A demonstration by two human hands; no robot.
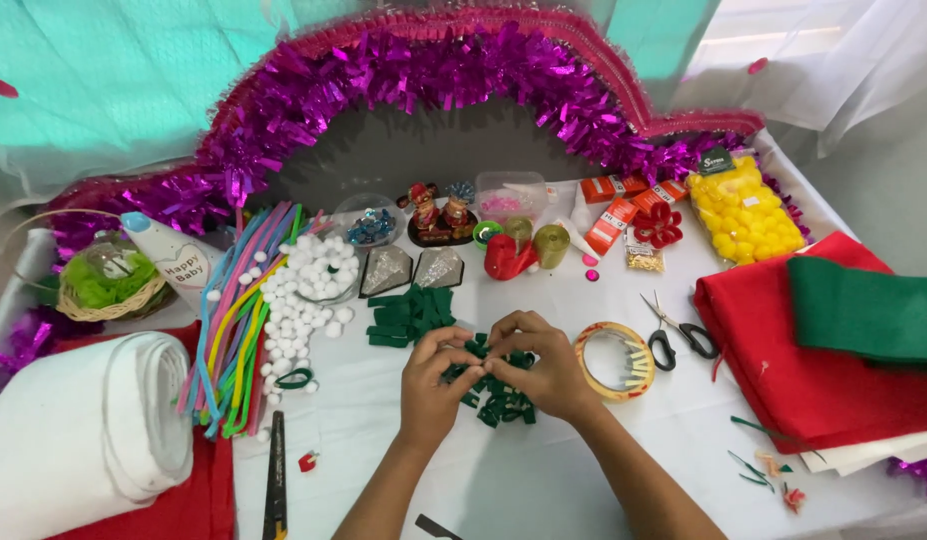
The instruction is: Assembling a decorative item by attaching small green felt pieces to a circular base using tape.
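Both my hands meet over a cluster of folded dark green felt loops (505, 398) in the middle of the white table (543, 470). My left hand (430, 377) pinches the left side of the cluster with fingers curled. My right hand (545, 365) grips the top and right side of it. A stack of cut green felt strips (408, 313) lies just beyond my left hand. A wooden ring (615, 360) rests right of my right hand.
Black-handled scissors (673, 335) lie right of the ring. Red felt (783, 350) and green felt (868, 305) are stacked at right. Pipe cleaners (238, 320), white pom-poms (308, 280), a white fabric roll (88, 425), a basket (108, 280) sit left. Purple tinsel arch (433, 75) stands behind.
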